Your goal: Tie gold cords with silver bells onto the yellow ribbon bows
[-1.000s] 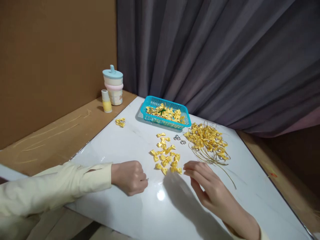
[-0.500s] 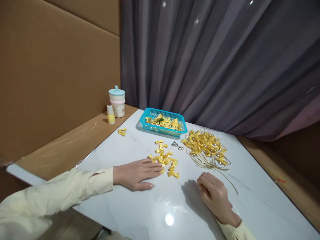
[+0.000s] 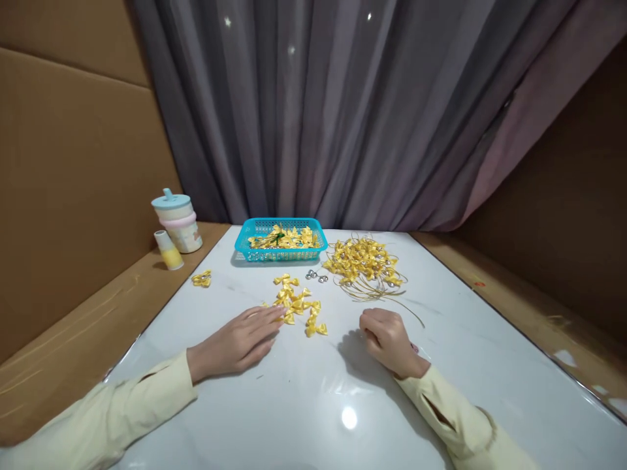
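Note:
My left hand rests flat at the left edge of a loose group of yellow satin bows, its fingers stretched out and covering part of the nearest ones. On the right, my right hand is curled into a fist over the white table; whatever its fingers may hold is hidden. Just beyond the fist lies a heap of yellow bows with silver bells and gold cords. A few silver bells sit between the loose bows and that heap. Another yellow bow piece lies alone at the left.
A blue plastic basket holding more yellow bow pieces stands at the table's back. To the left, a lidded cup and a small yellow-and-white bottle stand on cardboard. A grey curtain closes off the back, with cardboard walls at both sides.
The camera view has turned to the right, so everything sits further left. My left hand has drawn back slightly off the bows, with its fingers closer together. My right fist stays closed.

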Action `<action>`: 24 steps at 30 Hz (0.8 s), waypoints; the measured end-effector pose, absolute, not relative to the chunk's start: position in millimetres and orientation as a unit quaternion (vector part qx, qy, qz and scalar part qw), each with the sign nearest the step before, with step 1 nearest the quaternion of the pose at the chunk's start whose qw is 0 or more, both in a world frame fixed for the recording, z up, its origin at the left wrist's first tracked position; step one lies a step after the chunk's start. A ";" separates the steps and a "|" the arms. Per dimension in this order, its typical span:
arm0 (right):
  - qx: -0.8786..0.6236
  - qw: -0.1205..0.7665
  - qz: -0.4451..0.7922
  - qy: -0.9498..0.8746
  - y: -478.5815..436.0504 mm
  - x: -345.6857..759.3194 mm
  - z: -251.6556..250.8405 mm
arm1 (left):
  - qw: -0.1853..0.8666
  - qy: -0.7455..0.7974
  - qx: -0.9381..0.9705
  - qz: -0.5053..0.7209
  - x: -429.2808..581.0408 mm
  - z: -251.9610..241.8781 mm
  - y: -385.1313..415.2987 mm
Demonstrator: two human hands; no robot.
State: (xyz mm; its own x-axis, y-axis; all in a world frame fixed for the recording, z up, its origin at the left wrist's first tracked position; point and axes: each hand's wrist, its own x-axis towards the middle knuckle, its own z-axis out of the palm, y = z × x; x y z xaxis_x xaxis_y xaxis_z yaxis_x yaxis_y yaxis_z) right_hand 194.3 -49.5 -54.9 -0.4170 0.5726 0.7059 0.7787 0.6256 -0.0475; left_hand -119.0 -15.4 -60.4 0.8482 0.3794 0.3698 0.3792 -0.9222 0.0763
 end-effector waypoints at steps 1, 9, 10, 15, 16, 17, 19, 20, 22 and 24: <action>-0.415 0.362 -0.152 -0.821 -49.5 197.3 -51.5 | -0.010 0.196 0.958 0.207 -119.7 -60.2 -13.3; -0.675 0.455 -0.002 -0.581 -89.5 245.1 8.6 | -0.006 0.268 0.922 0.279 -123.1 -62.9 -5.3; -0.697 0.438 0.021 -0.567 -97.2 250.8 8.6 | -0.013 0.261 0.925 0.277 -123.9 -63.4 -5.3; -0.730 0.340 0.073 -0.588 -122.9 271.1 -25.5 | -0.057 0.225 0.948 0.216 -131.4 -70.7 -0.6; -0.730 0.330 0.082 -0.593 -126.2 274.8 -32.6 | -0.053 0.230 0.951 0.202 -132.8 -72.5 0.8; -0.732 0.323 0.089 -0.593 -129.6 278.6 -37.7 | -0.047 0.236 0.952 0.190 -133.8 -73.8 2.0; -0.745 0.318 0.098 -0.578 -137.3 286.3 -40.7 | -0.035 0.244 0.953 0.179 -134.6 -74.7 3.3; -0.753 0.320 0.098 -0.566 -141.6 290.1 -38.7 | -0.030 0.247 0.953 0.175 -134.4 -74.3 3.3; -0.766 0.334 0.085 -0.543 -150.5 296.5 -29.4 | -0.021 0.257 0.951 0.169 -133.8 -72.2 2.1; -0.777 0.350 0.061 -0.520 -158.3 301.2 -17.0 | -0.016 0.271 0.947 0.170 -133.4 -70.1 0.4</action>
